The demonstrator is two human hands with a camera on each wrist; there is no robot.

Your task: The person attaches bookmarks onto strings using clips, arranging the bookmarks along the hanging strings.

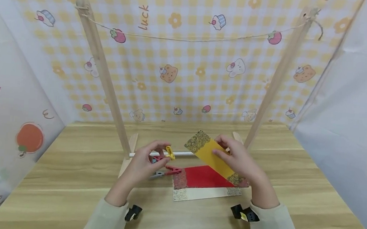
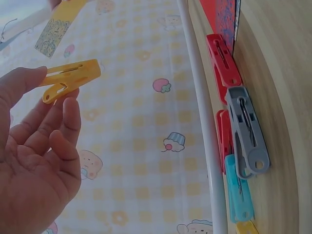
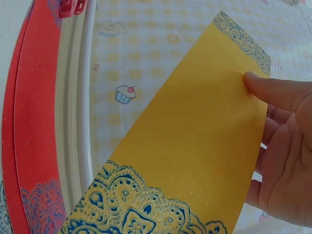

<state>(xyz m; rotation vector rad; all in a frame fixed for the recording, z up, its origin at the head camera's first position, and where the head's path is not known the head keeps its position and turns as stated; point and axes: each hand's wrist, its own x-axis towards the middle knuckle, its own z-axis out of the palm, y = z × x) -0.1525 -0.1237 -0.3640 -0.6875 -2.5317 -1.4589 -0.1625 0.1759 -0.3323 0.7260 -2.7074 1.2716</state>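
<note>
Between thumb and fingers, my left hand (image 1: 149, 161) pinches a yellow clothespin (image 2: 73, 75) above the table. My right hand (image 1: 236, 156) holds a yellow card (image 3: 170, 122) by its edge, thumb on the face and fingers behind; dark lace patterns mark both ends. Below the card lie a red card (image 1: 202, 177) and a cream card (image 1: 203, 194), overlapping on the table. Beside them are several loose clothespins: a red clothespin (image 2: 223, 61), a grey clothespin (image 2: 247, 131) and a teal clothespin (image 2: 239, 190) among them.
Two wooden posts (image 1: 104, 72) stand at left and right, with a string (image 1: 183, 39) sagging between their tops. A white rod (image 1: 183, 153) joins them low down. Behind hangs a yellow checked cloth (image 1: 185, 93). The table (image 1: 52, 176) has a wood-grain top.
</note>
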